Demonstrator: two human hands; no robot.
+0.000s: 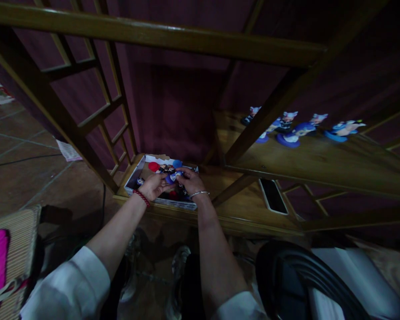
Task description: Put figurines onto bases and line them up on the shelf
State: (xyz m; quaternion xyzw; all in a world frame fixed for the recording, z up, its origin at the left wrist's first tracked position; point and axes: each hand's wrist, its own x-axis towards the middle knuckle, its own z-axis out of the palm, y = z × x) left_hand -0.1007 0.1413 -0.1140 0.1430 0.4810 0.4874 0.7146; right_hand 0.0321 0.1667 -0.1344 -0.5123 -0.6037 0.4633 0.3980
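Note:
Both my hands are over a shallow white box [136,173] on the lower shelf. Between them is a small blue-and-white figurine [172,178] with a purple-blue base. My left hand [155,186], with a red bead bracelet at the wrist, has its fingers closed on the figurine's left side. My right hand [189,181], with a silver bangle, pinches it from the right. Other figurines lie in the box, one with a red base [154,166] and one with a blue base [177,164]; my hands partly hide the contents.
Several figurines [293,134] stand on the higher shelf [253,155] at right. A phone [273,196] lies on the lower shelf. Wooden posts and a lattice [103,111] frame the space. A black round object [296,275] is at lower right, a woven seat [23,249] at left.

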